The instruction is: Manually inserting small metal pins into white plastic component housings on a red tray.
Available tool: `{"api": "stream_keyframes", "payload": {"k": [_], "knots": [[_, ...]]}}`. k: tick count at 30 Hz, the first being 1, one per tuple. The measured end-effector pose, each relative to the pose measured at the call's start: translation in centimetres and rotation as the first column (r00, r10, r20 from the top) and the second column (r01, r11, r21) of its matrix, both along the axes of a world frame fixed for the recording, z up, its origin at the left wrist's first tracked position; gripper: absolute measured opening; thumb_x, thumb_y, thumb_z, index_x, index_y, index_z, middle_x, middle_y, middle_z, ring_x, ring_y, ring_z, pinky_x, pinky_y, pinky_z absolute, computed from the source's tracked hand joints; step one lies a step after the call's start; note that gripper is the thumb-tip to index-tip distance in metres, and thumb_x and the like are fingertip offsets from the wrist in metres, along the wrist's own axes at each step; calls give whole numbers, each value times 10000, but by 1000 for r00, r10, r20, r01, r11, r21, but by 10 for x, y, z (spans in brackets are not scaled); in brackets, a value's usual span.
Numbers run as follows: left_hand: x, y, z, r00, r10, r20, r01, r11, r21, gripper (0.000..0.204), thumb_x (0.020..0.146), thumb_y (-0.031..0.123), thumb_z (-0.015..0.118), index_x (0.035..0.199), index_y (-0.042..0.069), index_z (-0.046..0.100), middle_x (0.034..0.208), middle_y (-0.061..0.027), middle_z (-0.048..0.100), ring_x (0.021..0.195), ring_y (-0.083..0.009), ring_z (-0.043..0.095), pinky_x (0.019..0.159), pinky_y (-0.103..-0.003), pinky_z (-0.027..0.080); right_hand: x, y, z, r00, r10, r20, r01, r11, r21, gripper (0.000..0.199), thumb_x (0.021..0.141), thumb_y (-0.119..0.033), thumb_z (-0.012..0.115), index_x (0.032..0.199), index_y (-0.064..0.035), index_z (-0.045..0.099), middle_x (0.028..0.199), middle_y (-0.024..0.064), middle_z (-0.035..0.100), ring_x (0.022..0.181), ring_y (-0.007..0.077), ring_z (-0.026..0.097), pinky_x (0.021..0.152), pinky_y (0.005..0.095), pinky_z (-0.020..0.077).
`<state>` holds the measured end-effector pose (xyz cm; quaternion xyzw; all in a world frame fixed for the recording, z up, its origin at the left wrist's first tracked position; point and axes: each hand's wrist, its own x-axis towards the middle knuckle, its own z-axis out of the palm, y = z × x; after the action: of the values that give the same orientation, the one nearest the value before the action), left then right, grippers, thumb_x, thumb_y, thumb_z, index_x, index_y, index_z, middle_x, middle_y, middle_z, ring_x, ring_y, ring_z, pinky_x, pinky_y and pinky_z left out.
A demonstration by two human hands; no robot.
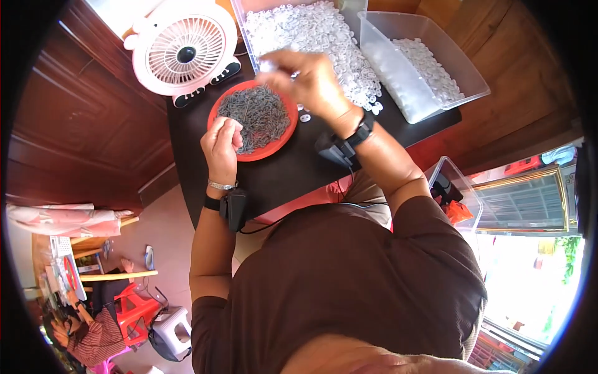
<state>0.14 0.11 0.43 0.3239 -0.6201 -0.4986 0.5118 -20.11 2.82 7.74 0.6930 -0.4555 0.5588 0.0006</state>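
Note:
A round orange-red dish [270,150] full of small grey screw-like pieces [258,115] lies on the dark table. My left hand [221,146] is at its near left rim, fingers curled together in a pinch; what they hold, if anything, is too small to make out. Over the dish's far right side, my right hand [308,84] is smeared by motion. Its thumb and forefinger close on a small white plastic piece [266,66]. Behind it, many flat white two-holed pieces [305,31] fill a clear bin and spill onto the table.
A pink-and-white fan [187,55] stands at the back left. At the right sits a second clear bin [408,93], partly filled with white pieces. Below right is another clear box [474,209]. In the left background, another person [93,336] sits near a red stool [134,311].

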Motion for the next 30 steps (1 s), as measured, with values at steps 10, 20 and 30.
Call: {"api": "stream_keyframes", "payload": {"k": [10, 20, 30], "knots": [[-5, -1, 4, 998, -61, -14, 61, 998, -4, 229, 906, 142, 517, 725, 11, 566, 591, 8, 478, 515, -57, 429, 468, -210, 325, -139, 11, 46, 522, -805, -283, 609, 583, -538, 221, 780, -220, 724, 942, -74, 689, 871, 105, 684, 791, 229, 655, 692, 316, 510], [-3, -5, -2, 1000, -11, 29, 10, 999, 34, 246, 899, 155, 517, 716, 0, 571, 574, -2, 491, 510, -63, 451, 472, -217, 348, -89, -3, -62, 909, -31, -416, 253, 833, 491, 190, 801, -189, 633, 958, -102, 693, 856, 100, 679, 796, 243, 653, 715, 333, 507], [-3, -6, -3, 998, -14, 58, 12, 1000, 29, 247, 900, 153, 513, 714, 1, 571, 566, -5, 496, 502, -63, 455, 467, -217, 353, -94, -40, -80, 738, -63, -672, 440, 800, 409, 198, 794, -248, 547, 865, -124, 685, 840, 116, 671, 851, 316, 631, 752, 418, 497]]}}
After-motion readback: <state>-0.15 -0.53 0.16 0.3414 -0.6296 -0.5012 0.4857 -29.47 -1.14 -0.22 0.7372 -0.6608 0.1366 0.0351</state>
